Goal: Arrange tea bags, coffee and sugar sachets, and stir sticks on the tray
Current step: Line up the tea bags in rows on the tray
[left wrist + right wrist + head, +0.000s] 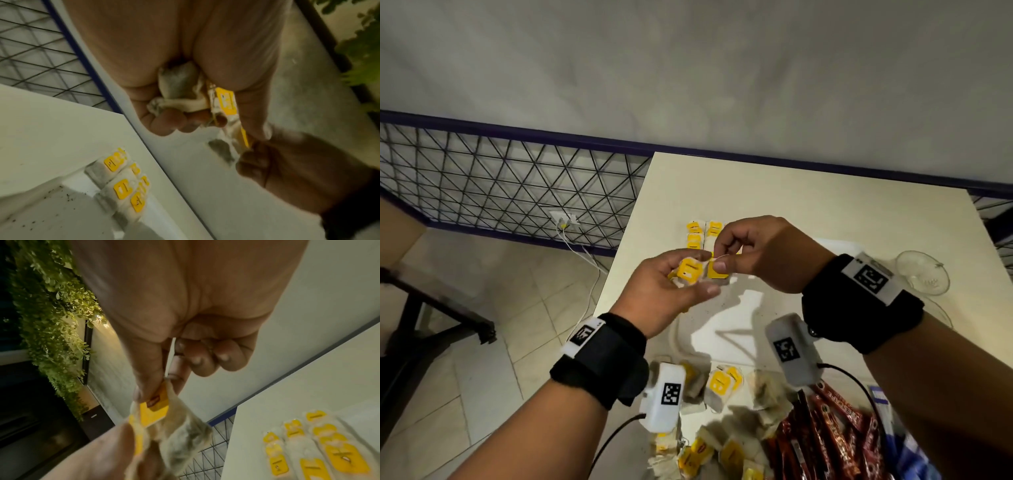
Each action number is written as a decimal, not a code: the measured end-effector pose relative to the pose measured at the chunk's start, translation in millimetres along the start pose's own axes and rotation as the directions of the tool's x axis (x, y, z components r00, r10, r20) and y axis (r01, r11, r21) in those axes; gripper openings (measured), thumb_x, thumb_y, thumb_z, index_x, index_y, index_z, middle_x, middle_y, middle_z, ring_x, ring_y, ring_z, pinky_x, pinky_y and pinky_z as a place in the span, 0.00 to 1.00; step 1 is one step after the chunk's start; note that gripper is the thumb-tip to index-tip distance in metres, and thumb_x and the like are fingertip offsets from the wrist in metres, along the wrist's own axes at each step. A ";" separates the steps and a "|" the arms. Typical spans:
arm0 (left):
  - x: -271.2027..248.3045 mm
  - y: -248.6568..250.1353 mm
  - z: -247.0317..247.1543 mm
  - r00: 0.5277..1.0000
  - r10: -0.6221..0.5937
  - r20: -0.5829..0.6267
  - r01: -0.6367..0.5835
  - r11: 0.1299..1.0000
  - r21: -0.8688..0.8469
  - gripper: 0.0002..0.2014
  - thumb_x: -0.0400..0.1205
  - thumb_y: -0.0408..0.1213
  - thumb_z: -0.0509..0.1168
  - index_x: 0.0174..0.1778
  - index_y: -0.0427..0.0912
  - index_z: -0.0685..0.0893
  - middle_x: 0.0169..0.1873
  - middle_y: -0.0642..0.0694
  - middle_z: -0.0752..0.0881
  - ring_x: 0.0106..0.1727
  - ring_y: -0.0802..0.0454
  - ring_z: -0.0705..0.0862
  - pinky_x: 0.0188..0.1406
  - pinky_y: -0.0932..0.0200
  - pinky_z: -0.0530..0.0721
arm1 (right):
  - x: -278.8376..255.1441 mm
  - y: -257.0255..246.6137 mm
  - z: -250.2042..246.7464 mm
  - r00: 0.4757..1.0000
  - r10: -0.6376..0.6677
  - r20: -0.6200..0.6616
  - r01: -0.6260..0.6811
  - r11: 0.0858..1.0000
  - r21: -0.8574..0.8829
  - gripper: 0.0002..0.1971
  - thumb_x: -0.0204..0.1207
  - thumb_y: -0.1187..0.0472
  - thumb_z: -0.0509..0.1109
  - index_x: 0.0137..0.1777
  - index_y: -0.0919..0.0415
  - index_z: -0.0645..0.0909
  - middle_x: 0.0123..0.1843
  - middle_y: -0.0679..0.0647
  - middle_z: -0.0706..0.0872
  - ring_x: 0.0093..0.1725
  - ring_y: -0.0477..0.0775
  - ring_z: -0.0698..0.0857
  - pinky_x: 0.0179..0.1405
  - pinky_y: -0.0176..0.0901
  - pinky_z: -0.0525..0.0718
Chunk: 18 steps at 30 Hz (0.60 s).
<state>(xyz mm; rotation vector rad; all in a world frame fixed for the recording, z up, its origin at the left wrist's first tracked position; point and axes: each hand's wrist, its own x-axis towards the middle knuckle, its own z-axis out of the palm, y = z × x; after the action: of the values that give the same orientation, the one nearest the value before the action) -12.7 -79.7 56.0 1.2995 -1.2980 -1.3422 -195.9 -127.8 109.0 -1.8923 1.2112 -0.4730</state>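
Head view: both hands' fingers [717, 265] pinch seemingly joined tea bags [690, 270].

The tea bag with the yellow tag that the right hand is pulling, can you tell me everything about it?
The tea bag is a soft, whitish paper pouch with dark tea showing through, crumpled, with a square yellow tag on it. It hangs in the air above the table, not lying flat. The right hand pinches the tag between thumb and forefinger, and the left hand, which grips more bags, touches its other end. The print on the tag is too blurred to read.
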 end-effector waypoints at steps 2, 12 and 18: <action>3.2 -1.4 3.4 1.000 -0.005 0.030 0.003 0.999 0.046 0.07 0.73 0.29 0.77 0.36 0.46 0.88 0.28 0.50 0.83 0.25 0.53 0.75 0.26 0.65 0.73 | 1.3 -3.2 -0.6 1.000 -0.020 -0.001 0.020 1.000 -0.008 0.07 0.69 0.62 0.79 0.37 0.50 0.85 0.31 0.42 0.82 0.31 0.33 0.79 0.33 0.24 0.70; -0.1 -44.9 -28.0 0.978 -0.185 -0.096 0.203 0.951 0.235 0.06 0.75 0.38 0.77 0.45 0.52 0.90 0.25 0.61 0.83 0.23 0.62 0.75 0.29 0.65 0.76 | 38.4 31.4 27.0 0.999 0.045 -0.007 -0.045 0.962 -0.269 0.03 0.72 0.59 0.76 0.44 0.54 0.87 0.37 0.47 0.86 0.37 0.41 0.77 0.34 0.23 0.69; -14.0 -59.0 -54.9 0.969 -0.218 -0.116 0.237 0.955 0.180 0.08 0.77 0.31 0.74 0.44 0.49 0.89 0.25 0.59 0.84 0.22 0.63 0.75 0.22 0.68 0.75 | 72.9 65.3 58.3 0.988 0.140 0.058 -0.117 0.949 -0.293 0.04 0.72 0.64 0.75 0.46 0.61 0.87 0.31 0.41 0.76 0.42 0.50 0.77 0.47 0.37 0.68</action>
<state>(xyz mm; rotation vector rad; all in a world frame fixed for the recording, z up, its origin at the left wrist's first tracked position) 48.4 -65.8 3.3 1.6693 -1.2661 -1.3163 -159.5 -179.4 14.2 -2.0364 1.4021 -0.1548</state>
